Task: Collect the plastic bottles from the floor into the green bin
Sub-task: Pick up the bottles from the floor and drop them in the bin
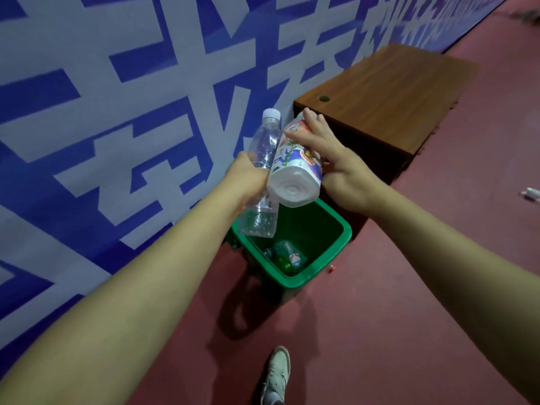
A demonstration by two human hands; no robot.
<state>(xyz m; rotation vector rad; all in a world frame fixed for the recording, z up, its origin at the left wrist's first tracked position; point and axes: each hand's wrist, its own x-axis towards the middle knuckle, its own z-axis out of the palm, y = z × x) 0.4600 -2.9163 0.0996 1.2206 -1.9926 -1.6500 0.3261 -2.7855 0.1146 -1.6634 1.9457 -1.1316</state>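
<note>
The green bin [336,247] stands open on the red floor beside the wall. At its bottom lies a clear bottle [289,254] with a red-and-white label. My left hand [248,178] is closed around the middle of a clear water bottle [264,147] with a white cap, held upright over the bin's left edge. My right hand [330,159] grips a white bottle with a colourful label [295,168], its base turned toward me, above the bin's far side. The two bottles touch.
A brown wooden cabinet [388,95] stands just behind the bin against the blue-and-white printed wall [117,97]. A small red object [331,268] lies right of the bin. A light object [530,194] lies on the floor at the far right. My shoe [276,375] is below.
</note>
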